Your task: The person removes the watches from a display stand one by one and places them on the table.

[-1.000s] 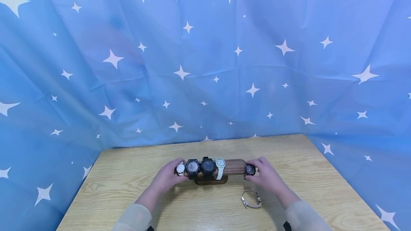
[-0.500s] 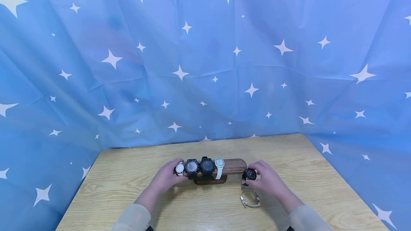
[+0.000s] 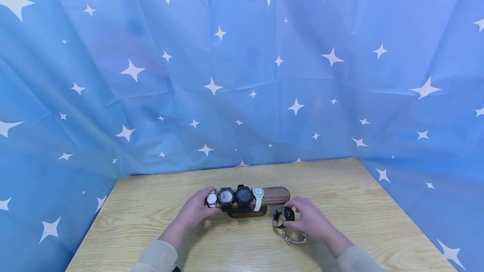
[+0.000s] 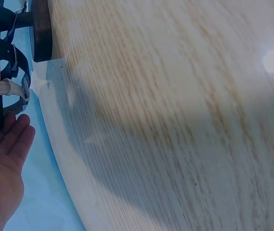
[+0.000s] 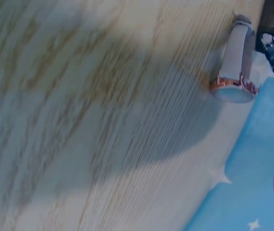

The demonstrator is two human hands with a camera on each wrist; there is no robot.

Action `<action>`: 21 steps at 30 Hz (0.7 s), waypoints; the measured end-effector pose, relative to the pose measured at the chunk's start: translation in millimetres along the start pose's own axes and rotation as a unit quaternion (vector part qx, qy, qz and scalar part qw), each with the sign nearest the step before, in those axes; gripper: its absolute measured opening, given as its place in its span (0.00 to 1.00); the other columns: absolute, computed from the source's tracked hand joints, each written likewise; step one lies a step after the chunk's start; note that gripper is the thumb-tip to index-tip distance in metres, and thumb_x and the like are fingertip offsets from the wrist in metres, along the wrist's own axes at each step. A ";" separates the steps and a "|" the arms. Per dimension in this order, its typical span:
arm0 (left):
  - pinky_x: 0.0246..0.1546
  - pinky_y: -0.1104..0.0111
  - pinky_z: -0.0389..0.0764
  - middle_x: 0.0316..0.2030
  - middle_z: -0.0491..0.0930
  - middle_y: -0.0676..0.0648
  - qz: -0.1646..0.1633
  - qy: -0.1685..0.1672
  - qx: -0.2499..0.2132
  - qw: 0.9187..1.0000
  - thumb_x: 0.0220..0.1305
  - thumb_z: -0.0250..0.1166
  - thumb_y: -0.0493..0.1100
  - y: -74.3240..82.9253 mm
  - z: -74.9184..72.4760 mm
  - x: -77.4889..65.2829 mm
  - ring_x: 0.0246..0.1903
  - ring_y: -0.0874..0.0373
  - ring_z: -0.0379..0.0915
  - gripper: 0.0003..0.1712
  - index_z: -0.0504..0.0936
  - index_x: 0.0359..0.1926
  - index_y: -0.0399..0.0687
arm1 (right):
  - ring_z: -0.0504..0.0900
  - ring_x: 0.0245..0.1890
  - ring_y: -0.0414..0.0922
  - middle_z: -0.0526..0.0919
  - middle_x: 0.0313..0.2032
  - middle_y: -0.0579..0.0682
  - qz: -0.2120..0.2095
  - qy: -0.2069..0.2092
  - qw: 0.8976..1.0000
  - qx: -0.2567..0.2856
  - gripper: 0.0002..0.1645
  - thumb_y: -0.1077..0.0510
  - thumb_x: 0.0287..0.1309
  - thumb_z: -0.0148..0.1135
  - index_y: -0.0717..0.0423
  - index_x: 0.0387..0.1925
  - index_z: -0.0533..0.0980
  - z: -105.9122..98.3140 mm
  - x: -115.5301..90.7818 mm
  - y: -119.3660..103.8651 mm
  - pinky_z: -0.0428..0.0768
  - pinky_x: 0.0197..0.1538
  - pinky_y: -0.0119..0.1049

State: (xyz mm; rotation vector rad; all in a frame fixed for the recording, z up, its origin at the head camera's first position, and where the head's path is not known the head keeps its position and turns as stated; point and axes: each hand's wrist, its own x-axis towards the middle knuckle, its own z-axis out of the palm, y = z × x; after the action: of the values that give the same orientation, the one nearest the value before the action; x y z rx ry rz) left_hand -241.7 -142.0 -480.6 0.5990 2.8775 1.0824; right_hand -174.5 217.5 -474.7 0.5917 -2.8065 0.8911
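A wooden watch stand holds several watches along its bar. My left hand grips its left end, beside a white-faced watch; in the left wrist view, thumb and fingers are on either side of the bar. Two black watches and a pale mint watch follow to the right. My right hand pinches a black-faced wristwatch, its strap looped, just below the bar's right end. Under that hand, another watch with a light strap lies on the table; its rose-gold case shows in the right wrist view.
The wood-grain table carries everything. Behind and beside it hangs a blue cloth with white stars. The stand's oval foot rests beneath the bar.
My right hand has drawn the black-faced watch off the bar's right end, then down and left toward the lying watch. My left hand keeps its grip on the stand.
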 end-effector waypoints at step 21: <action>0.48 0.53 0.76 0.54 0.74 0.39 0.009 0.002 -0.006 1.000 0.47 0.74 0.51 -1.8 -0.6 0.4 0.51 0.44 0.72 0.41 0.70 0.61 0.43 | 0.73 0.42 0.48 0.76 0.43 0.47 0.005 -0.090 0.995 0.041 0.32 0.46 0.39 0.74 0.55 0.47 0.76 15.7 -0.6 -11.0 0.76 0.42 0.44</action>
State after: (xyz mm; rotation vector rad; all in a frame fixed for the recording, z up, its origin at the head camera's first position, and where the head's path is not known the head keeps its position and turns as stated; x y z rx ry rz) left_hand -242.8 -143.5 -481.3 0.6237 2.8725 1.1022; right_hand -169.7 200.4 -481.9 0.7039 -2.9443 1.0077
